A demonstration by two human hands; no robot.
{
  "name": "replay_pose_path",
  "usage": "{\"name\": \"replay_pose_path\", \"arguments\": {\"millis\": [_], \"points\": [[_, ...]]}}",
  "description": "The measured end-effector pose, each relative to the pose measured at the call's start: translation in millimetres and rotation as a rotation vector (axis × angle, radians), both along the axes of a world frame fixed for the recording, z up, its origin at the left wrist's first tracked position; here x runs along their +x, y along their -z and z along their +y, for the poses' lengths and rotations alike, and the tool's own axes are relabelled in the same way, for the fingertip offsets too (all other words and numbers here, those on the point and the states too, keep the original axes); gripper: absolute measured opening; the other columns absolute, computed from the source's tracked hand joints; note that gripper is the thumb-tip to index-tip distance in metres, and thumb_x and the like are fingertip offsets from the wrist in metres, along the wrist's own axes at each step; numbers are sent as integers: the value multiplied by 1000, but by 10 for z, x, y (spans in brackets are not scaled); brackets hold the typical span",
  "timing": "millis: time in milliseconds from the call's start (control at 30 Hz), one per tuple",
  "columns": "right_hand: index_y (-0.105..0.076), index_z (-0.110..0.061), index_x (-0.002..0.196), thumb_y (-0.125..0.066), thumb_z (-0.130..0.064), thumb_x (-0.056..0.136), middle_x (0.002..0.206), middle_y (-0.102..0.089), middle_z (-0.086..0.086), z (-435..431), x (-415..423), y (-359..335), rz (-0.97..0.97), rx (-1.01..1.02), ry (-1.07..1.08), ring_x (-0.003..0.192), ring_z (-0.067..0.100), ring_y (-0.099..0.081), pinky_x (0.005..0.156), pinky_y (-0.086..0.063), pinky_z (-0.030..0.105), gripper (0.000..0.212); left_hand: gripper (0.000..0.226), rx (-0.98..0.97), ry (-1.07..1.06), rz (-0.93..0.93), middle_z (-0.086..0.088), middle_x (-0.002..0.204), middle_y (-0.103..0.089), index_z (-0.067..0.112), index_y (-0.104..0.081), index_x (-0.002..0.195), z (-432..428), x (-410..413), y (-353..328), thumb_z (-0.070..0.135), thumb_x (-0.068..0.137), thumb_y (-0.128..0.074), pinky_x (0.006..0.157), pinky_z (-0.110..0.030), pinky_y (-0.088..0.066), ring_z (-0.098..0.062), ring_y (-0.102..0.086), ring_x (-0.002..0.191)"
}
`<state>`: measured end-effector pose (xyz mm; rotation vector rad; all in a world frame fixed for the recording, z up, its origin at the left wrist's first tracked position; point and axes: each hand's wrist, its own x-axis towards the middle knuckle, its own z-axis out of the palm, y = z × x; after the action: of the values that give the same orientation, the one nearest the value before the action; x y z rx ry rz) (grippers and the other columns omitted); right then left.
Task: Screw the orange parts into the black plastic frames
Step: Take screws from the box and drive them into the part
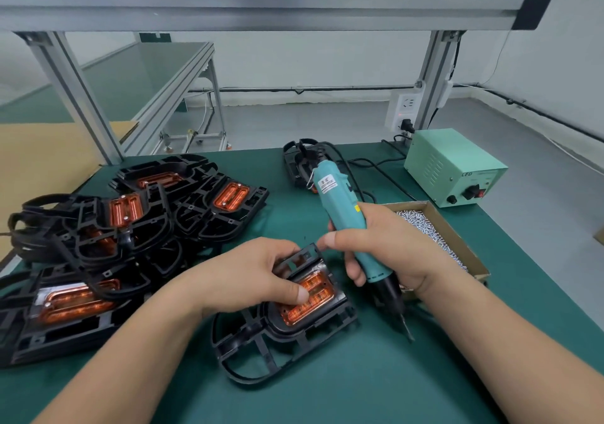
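A dark green table (359, 374) carries a pile of black frames with orange inserts (130, 227) at left. At centre lies an open-ribbed black plastic frame (261, 345), the left hand (258, 276) with its grip clamped on the far edge. The right hand (385, 247) has its grip wrapped round a teal electric screwdriver (340, 204), tip down beside the frame. The left thumb presses the ribbed orange part (313, 302) seated inside. The frame looks light, stiff and thin-ribbed, so it is best held by its rim.
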<state>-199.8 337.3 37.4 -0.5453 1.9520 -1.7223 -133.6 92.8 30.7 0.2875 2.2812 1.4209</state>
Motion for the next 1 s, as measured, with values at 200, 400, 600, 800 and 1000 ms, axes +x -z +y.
{"name": "replay_pose_path", "arguments": {"millis": [200, 400, 600, 800, 1000], "points": [[-53, -4, 110, -77, -23, 90, 101, -77, 27, 35, -126, -2, -123, -184, 165, 47, 19, -58, 45, -52, 29, 36, 41, -236, 55, 127, 13, 114, -79, 36, -70, 130, 44, 21, 9, 36, 90, -82, 103, -41, -56, -10, -74, 106], [-49, -8, 116, -70, -19, 99, 82, -70, 16, 75, -190, -35, -267, -459, 346, 49, 13, -56, 43, -50, 25, 29, 54, -440, 74, 261, 14, 99, -64, 62, -58, 134, 84, -3, 66, 58, 85, -79, 95, -36, -53, -1, -63, 95], [-61, -10, 98, -72, -28, 100, 79, -70, 10, 205, -274, -73, -282, -690, 651, 57, 14, -59, 49, -54, 25, 21, 70, -539, 170, 352, 15, 104, -48, 58, -41, 152, 98, -14, 129, 70, 89, -67, 104, -32, -42, 0, -42, 109], [-61, -12, 102, -73, -37, 99, 82, -68, 6, 315, -353, -49, -280, -860, 797, 63, 15, -62, 58, -58, 28, 28, 71, -566, 175, 391, 16, 102, -48, 53, -46, 152, 99, -44, 161, 76, 87, -64, 103, -32, -42, 1, -40, 110], [-63, -15, 101, -72, -40, 99, 80, -66, 4, 346, -392, -64, -140, -842, 794, 65, 16, -62, 61, -56, 30, 27, 60, -513, 143, 369, 24, 107, -53, 52, -53, 146, 27, -22, 116, 65, 90, -71, 98, -22, -43, 9, -49, 112]]}}
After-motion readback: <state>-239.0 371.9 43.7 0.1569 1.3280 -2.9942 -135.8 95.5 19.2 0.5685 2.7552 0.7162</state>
